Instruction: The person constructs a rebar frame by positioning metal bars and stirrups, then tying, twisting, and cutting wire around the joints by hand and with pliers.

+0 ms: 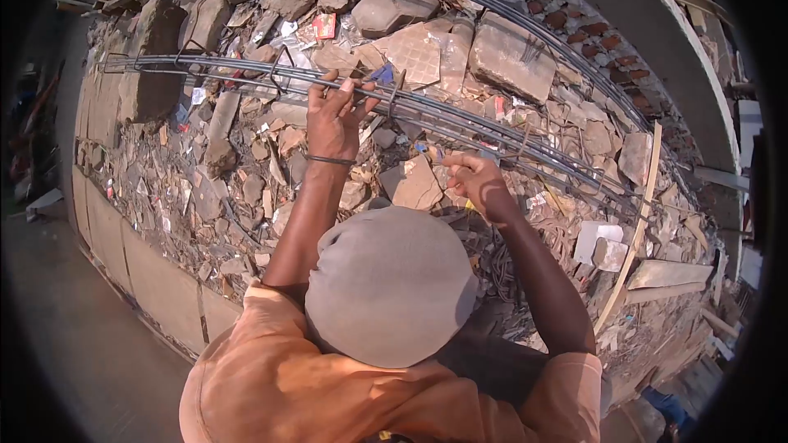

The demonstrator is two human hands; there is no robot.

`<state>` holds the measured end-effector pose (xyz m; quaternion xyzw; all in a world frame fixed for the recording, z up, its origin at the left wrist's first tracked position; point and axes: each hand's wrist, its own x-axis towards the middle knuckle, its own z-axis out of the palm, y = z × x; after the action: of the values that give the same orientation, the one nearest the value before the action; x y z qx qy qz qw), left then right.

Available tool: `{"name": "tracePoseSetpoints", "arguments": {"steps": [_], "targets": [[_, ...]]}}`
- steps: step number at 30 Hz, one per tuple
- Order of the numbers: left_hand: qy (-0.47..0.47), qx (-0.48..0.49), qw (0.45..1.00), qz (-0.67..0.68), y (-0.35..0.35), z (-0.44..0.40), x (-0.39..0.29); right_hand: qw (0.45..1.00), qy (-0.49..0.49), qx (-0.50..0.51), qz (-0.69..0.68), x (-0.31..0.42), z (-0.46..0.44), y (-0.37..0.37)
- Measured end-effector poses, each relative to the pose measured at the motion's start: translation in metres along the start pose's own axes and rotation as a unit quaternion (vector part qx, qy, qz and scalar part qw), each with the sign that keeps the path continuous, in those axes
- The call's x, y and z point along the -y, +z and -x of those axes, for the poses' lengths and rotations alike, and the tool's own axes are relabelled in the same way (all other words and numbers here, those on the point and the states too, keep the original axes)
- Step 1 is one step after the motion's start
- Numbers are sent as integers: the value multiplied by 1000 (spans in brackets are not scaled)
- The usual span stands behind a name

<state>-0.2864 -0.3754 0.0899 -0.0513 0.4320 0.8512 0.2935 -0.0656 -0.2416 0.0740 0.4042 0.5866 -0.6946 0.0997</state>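
My left hand is at a bundle of long steel reinforcing bars, its fingers bent over and around them. Square bent-wire stirrups encircle the bars at intervals, one just right of that hand. A dark band circles the left wrist. Below the bars and apart from them is my right hand, closed with thumb and fingertips pinched together. What it holds, if anything, is too small to make out. A grey cap and an orange shirt fill the lower middle, between the two arms.
Broken concrete and brick rubble covers the ground, with larger slabs behind the bars. More long rods curve along the back. A wooden strip leans at right. A low wall edge runs along the left.
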Motion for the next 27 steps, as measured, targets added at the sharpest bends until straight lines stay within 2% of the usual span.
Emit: {"name": "tracePoseSetpoints", "arguments": {"steps": [2,5,7,10,13,16,19,22,23,26,27], "targets": [[-45,14,998,37,-10,-6,5,1000,-7,8,-8,5,11,1],[-45,64,997,16,-17,-5,15,999,-32,-1,-1,26,27,6],[-36,108,992,-47,-10,4,11,999,-40,-19,-23,31,32,6],[-21,151,982,-112,-12,6,11,988,-140,-60,-34,50,36,11],[4,141,981,-131,-13,6,12,940,-265,-211,-46,89,32,10],[-9,125,981,-151,-11,4,7,838,-401,-340,147,118,1,3],[-14,140,975,-173,-15,4,3,796,-430,-321,280,128,-30,13],[-31,159,974,-158,-16,8,0,845,-341,-256,322,128,-42,26],[-28,160,972,-169,-16,6,-1,910,-224,-203,284,129,-47,29],[-30,163,972,-165,-17,5,1,973,-93,-116,178,136,-54,34],[-36,163,973,-160,-14,7,-1,975,-82,-106,178,139,-56,37]]}}
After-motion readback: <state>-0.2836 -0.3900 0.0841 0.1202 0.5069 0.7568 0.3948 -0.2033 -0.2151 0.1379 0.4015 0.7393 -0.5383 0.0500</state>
